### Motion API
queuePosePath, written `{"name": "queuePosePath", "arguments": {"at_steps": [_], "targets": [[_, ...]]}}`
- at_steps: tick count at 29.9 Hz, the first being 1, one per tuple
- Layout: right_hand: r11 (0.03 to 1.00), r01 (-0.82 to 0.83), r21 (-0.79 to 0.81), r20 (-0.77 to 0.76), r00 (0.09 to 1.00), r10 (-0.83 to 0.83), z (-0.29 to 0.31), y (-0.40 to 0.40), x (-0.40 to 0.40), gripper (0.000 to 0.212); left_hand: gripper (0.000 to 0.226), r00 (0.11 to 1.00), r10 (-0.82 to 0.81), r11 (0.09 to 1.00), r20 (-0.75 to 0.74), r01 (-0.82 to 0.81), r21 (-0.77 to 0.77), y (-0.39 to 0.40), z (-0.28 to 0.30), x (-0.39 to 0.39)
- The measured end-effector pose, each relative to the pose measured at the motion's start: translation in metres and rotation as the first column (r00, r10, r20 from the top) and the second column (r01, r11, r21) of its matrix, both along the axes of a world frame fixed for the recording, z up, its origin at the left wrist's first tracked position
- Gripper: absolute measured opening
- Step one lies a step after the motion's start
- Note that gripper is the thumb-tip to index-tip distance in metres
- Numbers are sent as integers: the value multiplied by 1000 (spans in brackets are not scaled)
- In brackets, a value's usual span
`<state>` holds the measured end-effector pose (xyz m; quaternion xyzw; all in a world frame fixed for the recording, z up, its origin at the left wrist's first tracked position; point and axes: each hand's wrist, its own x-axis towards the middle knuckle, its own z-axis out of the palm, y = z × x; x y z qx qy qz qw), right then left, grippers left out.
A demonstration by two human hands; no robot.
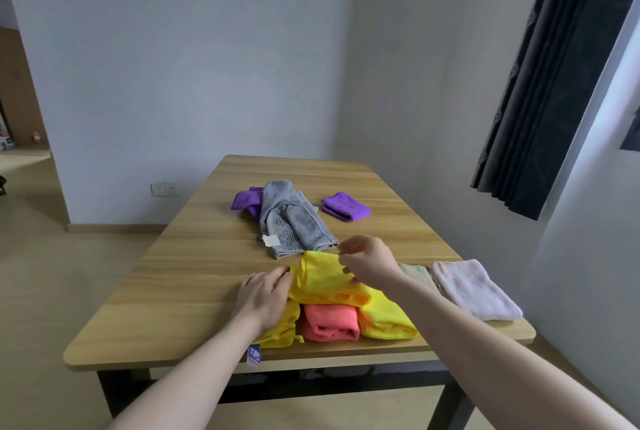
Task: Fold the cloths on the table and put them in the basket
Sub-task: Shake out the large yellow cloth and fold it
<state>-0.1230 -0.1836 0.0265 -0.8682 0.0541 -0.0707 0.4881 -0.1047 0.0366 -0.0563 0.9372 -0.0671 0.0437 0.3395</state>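
Yellow cloth (329, 282) lying at near desk (194, 256) edge, over coral cloth (329, 322). Left hand (265, 298) gripping its left edge; right hand (369, 261) pinching its top.

yellow cloth (329, 282); coral cloth (329, 322); grey towel (294, 222), dotted bands; purple cloths (345, 206); pink towel (474, 289); wood-grain table (207, 256)

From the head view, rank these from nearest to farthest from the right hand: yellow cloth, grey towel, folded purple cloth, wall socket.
From the right hand:
1. Yellow cloth: in its fingers, front centre of the table.
2. Grey towel: just beyond the hand, mid-table.
3. Folded purple cloth: farther back, toward the right.
4. Wall socket: off the table, low on the far wall at left.
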Motion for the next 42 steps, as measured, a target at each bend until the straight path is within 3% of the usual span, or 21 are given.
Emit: {"name": "queuePosePath", "arguments": {"at_steps": [2,4,8,12,15,18,22,27,29,31,33,36,38,40,42], "targets": [[971,92,-221,59,995,-81,-12,-15,-4,30,62,1000,6,1000,9,-6,-3,-1,1,-2],[938,122,-325,34,993,-117,-26,-22,-8,42,72,1000,6,1000,15,-7,15,-2,5,-5],[972,143,-187,-124,978,-168,-40,-26,-7,62,109,1000,8,999,-3,-8,36,-3,11,-8],[985,166,-43,-195,966,-171,-55,-27,0,62,96,999,44,992,-30,-40,120,-9,13,-10],[988,152,-24,-192,969,-153,-62,-30,2,46,88,999,34,983,-7,-33,180,-11,13,-11],[993,120,10,-222,968,-115,-59,-30,0,43,83,999,25,982,25,-29,185,-10,13,-11],[989,101,105,-276,959,-69,-52,-28,-7,38,83,999,42,993,-21,-40,110,-8,12,-9],[992,61,110,-268,963,-29,-55,-30,-9,31,98,982,-84,982,-167,54,-179,-7,39,11],[991,55,126,-252,967,-21,-55,-29,-9,29,95,983,-139,987,-116,128,-100,-17,56,20],[982,35,184,-248,969,12,-56,-32,-11,26,90,975,-206,973,-88,213,87,-33,71,26],[956,17,292,-253,965,61,-55,-36,-14,26,87,951,-272,926,-150,301,229,-46,83,31],[906,8,424,-252,962,109,-53,-43,-19,26,74,899,-323,878,-295,401,260,-64,96,39],[888,7,461,-243,963,119,-51,-46,-22,30,54,882,-328,858,-338,428,283,-74,106,42],[884,7,467,-240,964,119,-50,-47,-22,32,16,894,-325,867,-309,412,279,-77,110,46],[896,13,444,-235,966,103,-49,-48,-22,39,15,906,-331,887,-264,394,241,-74,115,45]]}}
